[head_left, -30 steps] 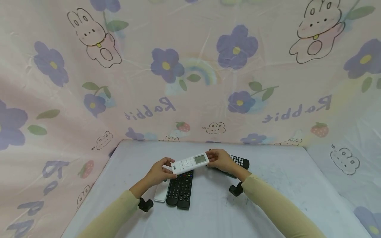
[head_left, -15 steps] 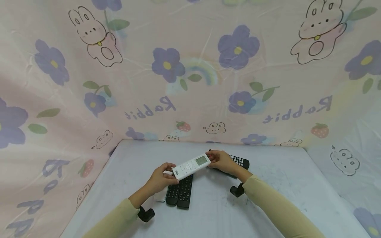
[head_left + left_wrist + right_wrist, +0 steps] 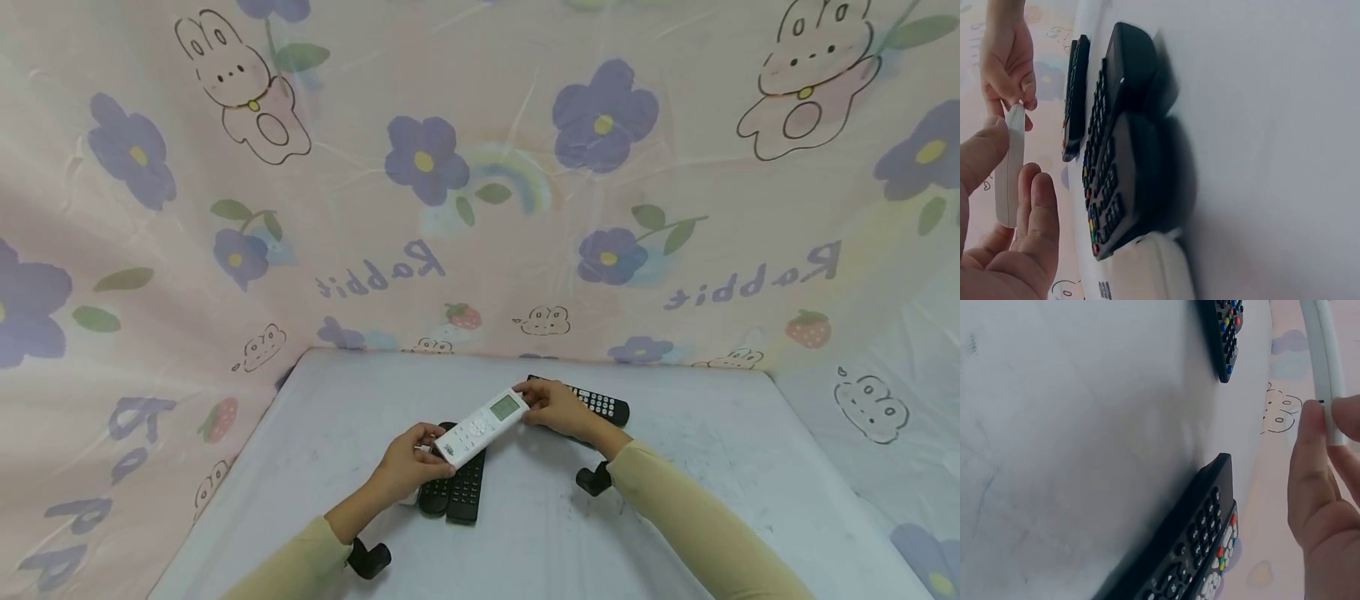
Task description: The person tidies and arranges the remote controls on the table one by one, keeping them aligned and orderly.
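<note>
A white air-conditioner remote with a small grey screen is held above the table, its screen end up and to the right. My left hand pinches its lower-left end, thumb on one side and fingers on the other. At the screen end, my right hand grips it between thumb and fingers. Below lie two black remotes side by side, partly covered by the held remote. Beside them, a second white remote is mostly hidden by my left hand in the head view.
Behind my right hand, a black remote with white buttons lies next to another black remote with dark buttons. All rest on a white-covered table. A patterned curtain stands along the back and sides.
The white air-conditioner remote has tilted more steeply, its left end coming down and toward me with my left hand. My right hand stays nearly in place.
</note>
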`<state>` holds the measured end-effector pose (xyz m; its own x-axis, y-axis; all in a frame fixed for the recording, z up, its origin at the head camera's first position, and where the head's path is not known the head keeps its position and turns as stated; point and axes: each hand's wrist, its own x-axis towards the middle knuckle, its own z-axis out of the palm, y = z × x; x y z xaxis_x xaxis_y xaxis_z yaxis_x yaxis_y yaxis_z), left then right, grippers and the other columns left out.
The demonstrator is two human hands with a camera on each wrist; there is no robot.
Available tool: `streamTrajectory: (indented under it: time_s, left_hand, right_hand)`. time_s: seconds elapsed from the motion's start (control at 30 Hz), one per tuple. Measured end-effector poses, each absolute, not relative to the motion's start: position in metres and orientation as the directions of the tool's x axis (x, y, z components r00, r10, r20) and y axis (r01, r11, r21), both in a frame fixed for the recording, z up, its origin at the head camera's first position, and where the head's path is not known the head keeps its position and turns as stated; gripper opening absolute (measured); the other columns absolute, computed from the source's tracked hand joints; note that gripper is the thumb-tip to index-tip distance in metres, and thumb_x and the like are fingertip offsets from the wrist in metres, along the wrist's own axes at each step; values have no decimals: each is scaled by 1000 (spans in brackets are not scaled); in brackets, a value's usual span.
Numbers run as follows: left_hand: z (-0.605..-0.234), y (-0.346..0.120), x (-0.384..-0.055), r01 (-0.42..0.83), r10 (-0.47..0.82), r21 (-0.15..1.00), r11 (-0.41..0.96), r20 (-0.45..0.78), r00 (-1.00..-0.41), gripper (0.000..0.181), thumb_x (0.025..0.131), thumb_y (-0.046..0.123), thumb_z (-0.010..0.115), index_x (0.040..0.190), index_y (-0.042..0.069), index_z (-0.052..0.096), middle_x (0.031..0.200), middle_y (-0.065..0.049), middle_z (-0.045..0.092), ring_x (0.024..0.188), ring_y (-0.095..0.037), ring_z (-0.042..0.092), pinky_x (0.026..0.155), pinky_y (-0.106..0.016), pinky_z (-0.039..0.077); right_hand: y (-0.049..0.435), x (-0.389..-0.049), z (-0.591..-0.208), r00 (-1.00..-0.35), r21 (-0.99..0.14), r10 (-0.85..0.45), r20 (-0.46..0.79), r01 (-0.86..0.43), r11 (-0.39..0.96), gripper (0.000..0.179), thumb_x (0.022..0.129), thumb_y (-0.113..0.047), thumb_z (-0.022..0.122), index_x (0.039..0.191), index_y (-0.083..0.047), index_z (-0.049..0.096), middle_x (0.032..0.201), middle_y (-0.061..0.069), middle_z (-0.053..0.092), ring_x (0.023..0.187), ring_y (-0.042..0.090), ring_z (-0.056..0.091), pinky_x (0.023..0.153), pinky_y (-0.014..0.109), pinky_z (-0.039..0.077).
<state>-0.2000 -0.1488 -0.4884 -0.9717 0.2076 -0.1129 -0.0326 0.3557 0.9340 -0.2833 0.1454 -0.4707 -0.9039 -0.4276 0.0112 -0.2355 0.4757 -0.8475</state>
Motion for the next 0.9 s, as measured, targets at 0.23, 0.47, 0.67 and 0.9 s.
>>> streamTrajectory:
  time_s: [0.23, 0.47, 0.67, 0.9]
  left_hand:
    - [-493, -146, -190, -22, 215, 928, 371, -109, -970, 60, 71, 11, 84, 122, 4, 55, 101, -9, 56, 79, -11, 65, 64, -21, 53]
    - [-497, -140, -180, 55, 251, 905, 421, -58, -966, 53, 70, 13, 85, 114, 2, 58, 92, -6, 60, 70, -10, 63, 56, -20, 51]
    - [-500, -134, -174, 98, 231, 882, 461, -12, -973, 47, 69, 18, 87, 107, 6, 62, 84, -2, 64, 65, -9, 61, 53, -22, 50]
    - [-501, -127, -166, 138, 254, 875, 465, 17, -967, 42, 69, 20, 86, 103, 9, 63, 79, 3, 68, 60, -6, 60, 50, -21, 49]
  right_hand:
    - [142, -283, -470, -910, -847, -414, -4, -217, 485, 45, 78, -10, 74, 122, -14, 65, 95, 7, 65, 84, 16, 56, 73, 27, 46]
    - [139, -282, -468, -910, -842, -413, -25, -203, 500, 41, 79, -12, 74, 118, -19, 67, 94, 3, 65, 84, 17, 57, 73, 29, 47]
    - [138, -281, -468, -906, -851, -423, -28, -201, 485, 37, 80, -10, 72, 116, -17, 68, 93, 4, 66, 81, 17, 57, 70, 29, 48]
    - [135, -281, -474, -885, -873, -466, -2, -226, 432, 32, 82, -6, 69, 114, -9, 68, 94, 11, 67, 80, 17, 62, 70, 29, 54]
